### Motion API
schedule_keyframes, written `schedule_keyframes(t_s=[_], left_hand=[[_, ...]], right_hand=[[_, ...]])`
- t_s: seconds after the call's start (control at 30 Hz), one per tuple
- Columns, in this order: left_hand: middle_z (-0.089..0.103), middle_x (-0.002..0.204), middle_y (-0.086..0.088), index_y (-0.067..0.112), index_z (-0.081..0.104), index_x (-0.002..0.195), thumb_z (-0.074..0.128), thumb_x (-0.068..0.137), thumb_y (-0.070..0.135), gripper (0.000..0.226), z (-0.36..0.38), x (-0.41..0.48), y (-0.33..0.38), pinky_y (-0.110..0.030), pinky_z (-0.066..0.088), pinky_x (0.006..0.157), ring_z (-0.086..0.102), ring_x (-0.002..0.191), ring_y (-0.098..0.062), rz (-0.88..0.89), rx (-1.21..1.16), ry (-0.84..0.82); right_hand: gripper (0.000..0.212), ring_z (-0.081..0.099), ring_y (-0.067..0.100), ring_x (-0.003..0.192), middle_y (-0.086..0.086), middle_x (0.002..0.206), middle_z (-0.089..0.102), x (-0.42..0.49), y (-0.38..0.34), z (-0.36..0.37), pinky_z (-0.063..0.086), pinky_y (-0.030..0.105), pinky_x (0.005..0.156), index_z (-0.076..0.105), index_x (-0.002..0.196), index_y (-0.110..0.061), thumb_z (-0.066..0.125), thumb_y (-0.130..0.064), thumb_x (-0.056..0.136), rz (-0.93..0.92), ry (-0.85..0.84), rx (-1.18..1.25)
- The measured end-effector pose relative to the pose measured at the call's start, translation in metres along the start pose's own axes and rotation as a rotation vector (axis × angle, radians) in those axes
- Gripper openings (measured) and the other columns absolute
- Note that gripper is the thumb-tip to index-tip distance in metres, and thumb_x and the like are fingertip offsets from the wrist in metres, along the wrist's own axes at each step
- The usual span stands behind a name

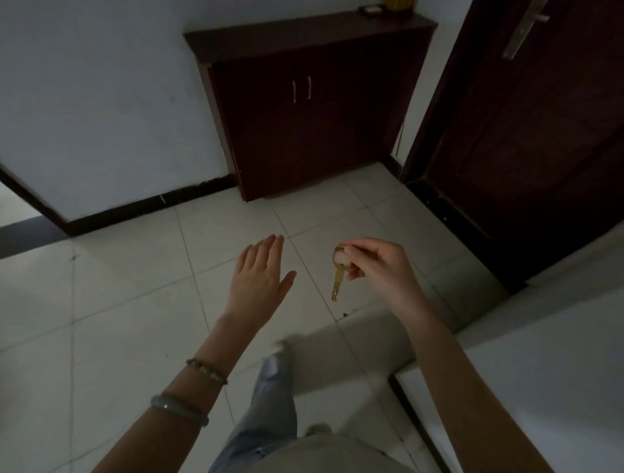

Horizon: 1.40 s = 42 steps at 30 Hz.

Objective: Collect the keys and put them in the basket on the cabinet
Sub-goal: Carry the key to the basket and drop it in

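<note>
My right hand pinches a ring with brass keys that dangle below my fingers, above the tiled floor. Beside it, my left hand is stretched out flat with fingers apart and holds nothing. The dark wooden cabinet stands against the white wall ahead. At the back right of its top, cut off by the frame's upper edge, sits a yellow object; I cannot tell if it is the basket.
A dark door with a metal handle stands right of the cabinet. A small dark tray lies on the cabinet top. A white wall corner juts in at the right. My leg and shoe are below.
</note>
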<state>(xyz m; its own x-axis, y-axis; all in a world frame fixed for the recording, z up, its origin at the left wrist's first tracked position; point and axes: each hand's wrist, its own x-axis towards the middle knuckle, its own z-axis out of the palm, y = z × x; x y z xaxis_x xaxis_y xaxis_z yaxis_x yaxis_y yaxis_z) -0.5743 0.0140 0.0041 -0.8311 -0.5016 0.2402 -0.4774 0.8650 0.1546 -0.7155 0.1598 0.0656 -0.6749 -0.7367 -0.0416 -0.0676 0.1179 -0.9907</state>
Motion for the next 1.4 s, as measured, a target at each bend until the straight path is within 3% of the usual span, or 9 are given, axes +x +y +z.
schedule_keyframes(t_s=[0.17,0.27,0.63,0.73,0.93,1.13,1.4], left_hand=[[0.048,0.135,-0.023,-0.003,0.038,0.134,0.059,0.088,0.030,0.060,0.026,0.114,-0.035,-0.049,0.030,0.108,0.044,0.125,-0.037,0.052,0.037,0.019],[0.049,0.134,-0.024,-0.004,0.039,0.133,0.061,0.087,0.029,0.061,0.038,0.178,-0.057,-0.049,0.030,0.107,0.044,0.125,-0.037,0.087,0.033,0.018],[0.043,0.140,-0.020,-0.001,0.033,0.137,0.055,0.089,0.039,0.067,0.078,0.364,-0.108,-0.048,0.023,0.112,0.036,0.132,-0.033,0.148,0.053,-0.004],[0.040,0.143,-0.019,0.000,0.030,0.139,0.052,0.090,0.040,0.067,0.092,0.400,-0.112,-0.047,0.020,0.113,0.033,0.134,-0.032,0.171,0.052,-0.019],[0.045,0.138,-0.022,-0.003,0.036,0.136,0.058,0.088,0.037,0.066,0.124,0.482,-0.114,-0.051,0.027,0.110,0.039,0.130,-0.035,0.182,0.014,-0.030],[0.050,0.134,-0.022,-0.003,0.041,0.133,0.062,0.085,0.036,0.065,0.161,0.583,-0.097,-0.050,0.029,0.108,0.045,0.126,-0.035,0.181,-0.005,-0.033],[0.052,0.132,-0.022,-0.002,0.042,0.132,0.056,0.086,0.036,0.062,0.180,0.715,-0.065,-0.049,0.032,0.107,0.047,0.124,-0.035,0.157,-0.079,0.067]], right_hand=[[0.022,0.064,0.006,0.059,-0.006,0.066,0.069,0.094,-0.009,0.001,0.053,0.017,0.054,0.070,0.078,-0.024,0.059,-0.006,0.085,-0.041,0.043,0.019],[0.017,0.063,0.010,0.059,0.001,0.072,0.067,0.153,-0.013,0.002,0.053,0.018,0.053,0.069,0.082,-0.019,0.058,-0.006,0.085,-0.035,0.101,0.015],[0.016,0.065,0.009,0.064,0.007,0.079,0.068,0.322,-0.030,-0.009,0.053,0.018,0.055,0.069,0.082,-0.021,0.058,-0.011,0.086,0.005,0.227,-0.002],[0.020,0.065,0.010,0.065,0.006,0.080,0.068,0.357,-0.028,-0.021,0.054,0.018,0.056,0.070,0.078,-0.024,0.058,-0.009,0.086,0.021,0.247,0.030],[0.021,0.064,0.006,0.057,0.001,0.075,0.068,0.438,-0.015,-0.057,0.052,0.015,0.053,0.069,0.078,-0.023,0.057,-0.007,0.086,0.050,0.289,0.045],[0.024,0.064,0.013,0.064,0.004,0.077,0.067,0.548,-0.013,-0.111,0.054,0.018,0.056,0.068,0.077,-0.025,0.056,-0.007,0.087,0.016,0.292,0.023],[0.028,0.064,0.003,0.061,-0.006,0.074,0.069,0.678,-0.018,-0.193,0.050,0.012,0.053,0.069,0.075,-0.031,0.056,-0.008,0.087,0.016,0.276,0.022]])
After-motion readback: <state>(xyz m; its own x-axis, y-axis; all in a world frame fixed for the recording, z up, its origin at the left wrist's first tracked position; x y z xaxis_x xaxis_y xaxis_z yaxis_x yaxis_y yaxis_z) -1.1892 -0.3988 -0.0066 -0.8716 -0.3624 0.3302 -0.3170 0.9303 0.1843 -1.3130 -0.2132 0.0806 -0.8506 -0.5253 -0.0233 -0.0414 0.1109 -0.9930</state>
